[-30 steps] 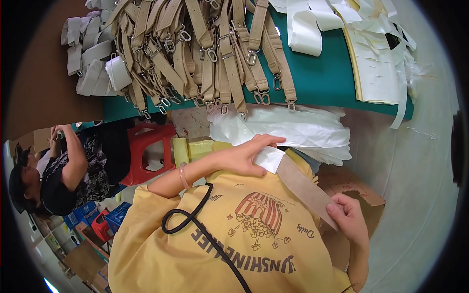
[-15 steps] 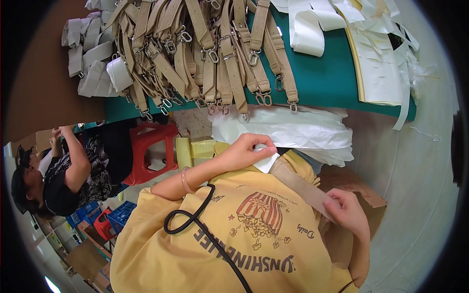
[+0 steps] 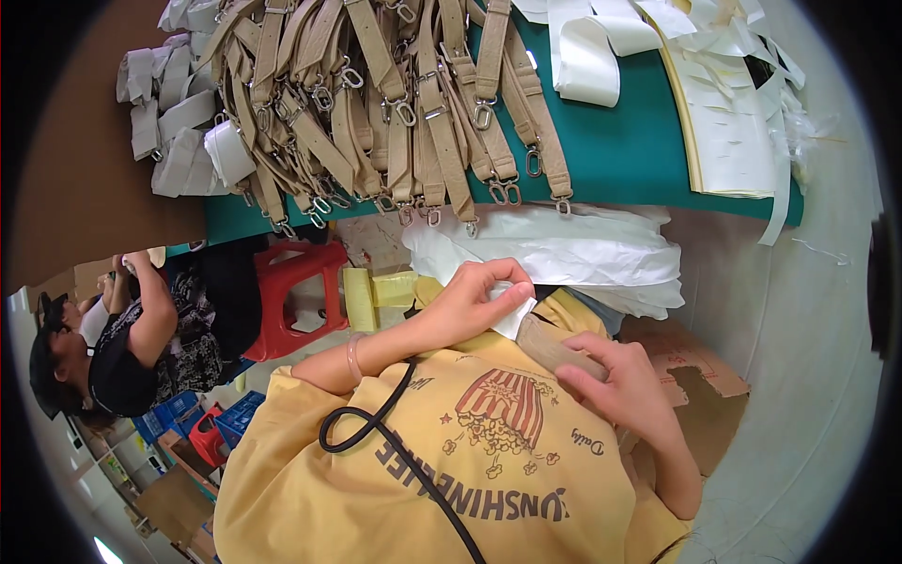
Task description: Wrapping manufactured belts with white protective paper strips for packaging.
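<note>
In front of my chest, my left hand (image 3: 473, 299) is closed, thumb against fingers, on a white paper strip (image 3: 513, 318). A tan strap (image 3: 545, 346) runs from this paper to my right hand (image 3: 620, 378). The fingers of my right hand are closed on the strap, a short way from my left hand. Part of the strap is hidden behind that hand, so its far end does not show. Many similar tan straps (image 3: 352, 103) with metal clasps are heaped on the green table (image 3: 601, 160) ahead, some hanging over its edge.
White wrapped bundles (image 3: 183, 122) lie left of the straps. White paper strips and a stack of sheets (image 3: 723, 132) are at the right. White plastic sheeting (image 3: 564, 258) hangs under the table edge. An open cardboard box (image 3: 705, 385) stands at my right. A co-worker (image 3: 132, 348) sits left, near a red stool (image 3: 301, 301).
My right hand has moved left along the strap, closer to my left hand. Less of the strap shows between them. My left hand has barely moved.
</note>
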The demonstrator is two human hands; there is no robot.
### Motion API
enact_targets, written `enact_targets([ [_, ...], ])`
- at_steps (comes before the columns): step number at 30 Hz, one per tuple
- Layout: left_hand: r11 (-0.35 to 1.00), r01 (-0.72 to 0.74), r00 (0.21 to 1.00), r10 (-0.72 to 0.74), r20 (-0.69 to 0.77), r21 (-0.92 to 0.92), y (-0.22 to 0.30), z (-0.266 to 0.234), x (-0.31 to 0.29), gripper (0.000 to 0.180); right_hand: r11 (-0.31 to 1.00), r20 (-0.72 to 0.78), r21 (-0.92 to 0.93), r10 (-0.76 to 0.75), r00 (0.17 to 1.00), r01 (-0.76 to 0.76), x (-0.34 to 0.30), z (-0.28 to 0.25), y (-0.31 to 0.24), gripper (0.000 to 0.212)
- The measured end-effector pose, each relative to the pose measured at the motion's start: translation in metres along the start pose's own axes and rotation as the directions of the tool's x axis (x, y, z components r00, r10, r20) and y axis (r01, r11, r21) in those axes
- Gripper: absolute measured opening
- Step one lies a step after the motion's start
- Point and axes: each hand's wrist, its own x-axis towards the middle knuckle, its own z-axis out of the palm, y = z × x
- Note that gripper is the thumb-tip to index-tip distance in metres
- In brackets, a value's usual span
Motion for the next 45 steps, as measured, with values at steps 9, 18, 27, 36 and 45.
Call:
enact_targets([
  [9,0.968,0.241,0.932,-0.210,0.295,-0.073,-0.003,-0.036,-0.009,0.007,0.986,-0.046,-0.137,-0.097,0.994,0.090,0.018,0.012,0.029,0.023],
  [18,0.988,0.151,0.988,-0.151,0.011,0.032,0.020,-0.015,-0.009,0.013,0.939,0.151,0.344,-0.084,0.985,0.028,0.029,-0.002,0.008,0.022],
  [27,0.972,0.068,0.997,-0.072,0.008,0.226,0.027,-0.018,-0.008,0.021,0.951,-0.008,0.304,-0.063,0.998,0.062,0.039,-0.003,0.029,0.019],
  [36,0.942,-0.209,0.964,0.152,0.220,0.264,-0.018,-0.017,-0.014,0.094,0.853,0.225,0.472,0.130,0.966,-0.225,0.051,-0.003,0.034,0.021],
  [45,0.624,-0.331,0.928,0.353,0.123,0.708,-0.022,-0.006,-0.015,0.076,0.726,0.262,0.629,0.136,0.955,-0.276,0.062,-0.010,0.012,0.020],
])
